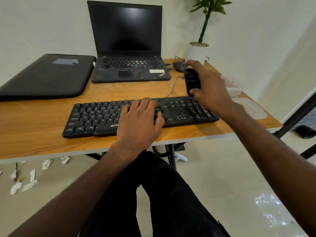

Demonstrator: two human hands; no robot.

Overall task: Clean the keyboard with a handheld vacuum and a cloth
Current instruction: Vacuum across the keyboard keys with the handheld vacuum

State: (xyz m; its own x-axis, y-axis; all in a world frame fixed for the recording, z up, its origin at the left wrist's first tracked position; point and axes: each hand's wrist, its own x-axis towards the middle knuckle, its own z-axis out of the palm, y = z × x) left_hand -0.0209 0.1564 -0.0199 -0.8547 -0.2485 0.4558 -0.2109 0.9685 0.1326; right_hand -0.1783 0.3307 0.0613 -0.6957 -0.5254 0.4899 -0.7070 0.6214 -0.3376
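Spanning the lower middle of the view, the wooden table (42, 142) carried everything, and on its left end lay a black laptop sleeve (46, 77) beside an open laptop (127, 48) with a dark screen. In front of these, near the table's front edge, sat the black keyboard (95, 117), its cable running back toward the laptop. At the far right corner stood a potted plant (198, 50) in a white pot, with a dark mouse (178, 65) just in front of it and a pale plastic container (236, 91) near the right edge (its contents too blurred to tell). The left hand (140, 122) rested flat on the middle of the keyboard, fingers spread and relaxed across the keys, holding nothing. The right hand (208, 86) gripped the black handheld vacuum (192, 81), fingers and thumb curled round its body, held above the keyboard's right end. White paper scraps (30, 178) littered the floor under the table.
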